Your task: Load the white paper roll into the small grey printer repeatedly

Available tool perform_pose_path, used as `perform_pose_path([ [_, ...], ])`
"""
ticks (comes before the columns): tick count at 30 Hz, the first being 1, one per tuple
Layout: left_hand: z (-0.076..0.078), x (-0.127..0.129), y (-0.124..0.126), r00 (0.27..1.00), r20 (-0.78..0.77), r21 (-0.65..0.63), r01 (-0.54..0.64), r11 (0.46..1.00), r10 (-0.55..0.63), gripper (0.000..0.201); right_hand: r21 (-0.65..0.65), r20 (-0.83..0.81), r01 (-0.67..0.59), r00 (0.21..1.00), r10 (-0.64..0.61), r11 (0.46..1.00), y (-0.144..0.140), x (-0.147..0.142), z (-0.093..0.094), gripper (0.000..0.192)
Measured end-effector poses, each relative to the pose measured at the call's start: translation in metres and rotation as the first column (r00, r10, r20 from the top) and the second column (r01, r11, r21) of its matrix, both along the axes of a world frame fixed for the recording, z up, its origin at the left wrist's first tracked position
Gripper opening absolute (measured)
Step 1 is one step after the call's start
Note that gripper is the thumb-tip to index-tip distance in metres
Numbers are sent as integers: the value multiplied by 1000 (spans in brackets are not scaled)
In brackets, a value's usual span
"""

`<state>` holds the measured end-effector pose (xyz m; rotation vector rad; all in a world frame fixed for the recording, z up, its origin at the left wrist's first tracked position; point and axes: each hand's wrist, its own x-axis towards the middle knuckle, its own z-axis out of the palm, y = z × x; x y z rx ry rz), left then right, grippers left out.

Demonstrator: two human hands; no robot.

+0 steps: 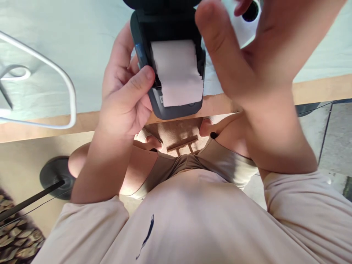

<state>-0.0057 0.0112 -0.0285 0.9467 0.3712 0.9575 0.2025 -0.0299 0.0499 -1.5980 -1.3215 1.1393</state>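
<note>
My left hand [125,88] grips the left side of a small dark grey label printer [176,112], its thumb pressed on the near-left edge. The printer's lid [165,3] is raised, cut off by the top of the view. Inside the bay sits white paper [177,73], with its loose end hanging over the front rim. My right hand [242,51] is at the printer's upper right corner, thumb stretched out and fingers apart from it. Whether the thumb touches the lid, I cannot tell. Most of that hand's fingers are out of view or hidden.
Under the printer is a table with a pale cover and wooden edge [88,123]. A white cable [66,79] loops at the left. Behind my right hand lies a white object with a dark round centre [250,11]. A black round stand base [55,176] is on the floor.
</note>
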Motion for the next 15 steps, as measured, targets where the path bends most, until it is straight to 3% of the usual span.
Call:
perform_pose_path([
  [4,-1,0,-2,999,4,-42,-37,998,37,43,7,-14,-2,1000,2,1000,6,-10,5,77],
  [7,-2,6,-8,991,-84,-84,-111,990,104,48,36,11,-4,1000,4,999,9,-19,12,84],
  [10,2,17,-17,967,-186,-141,-203,969,175,57,47,208,-20,978,10,999,11,-24,20,87],
  [13,6,24,-23,961,-205,-158,-222,962,188,62,18,401,-50,915,39,999,9,-22,27,86],
  [15,6,23,-24,957,-222,-147,-223,964,187,62,78,206,5,978,-21,997,5,-13,27,83],
])
